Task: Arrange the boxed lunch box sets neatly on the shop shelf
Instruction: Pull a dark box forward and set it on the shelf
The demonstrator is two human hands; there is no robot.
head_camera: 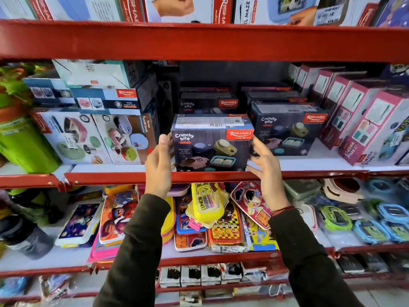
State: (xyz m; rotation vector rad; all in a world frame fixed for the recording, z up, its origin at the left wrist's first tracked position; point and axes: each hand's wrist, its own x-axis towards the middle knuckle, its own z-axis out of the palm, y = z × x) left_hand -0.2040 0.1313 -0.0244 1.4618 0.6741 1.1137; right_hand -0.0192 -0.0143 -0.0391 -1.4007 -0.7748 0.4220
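A dark Crunchy Bite lunch box set box stands upright at the front edge of the red-rimmed middle shelf, its printed face toward me. My left hand clasps its left end, thumb on the front corner. My right hand clasps its right end with fingers spread and slightly blurred. A matching box stands just to the right and further back. More of the same boxes are stacked behind in shadow.
White and blue boxed sets are stacked to the left, next to a green container. Tall pink boxes line the right. The red shelf beam above hangs low. Loose printed lunch boxes crowd the shelf below.
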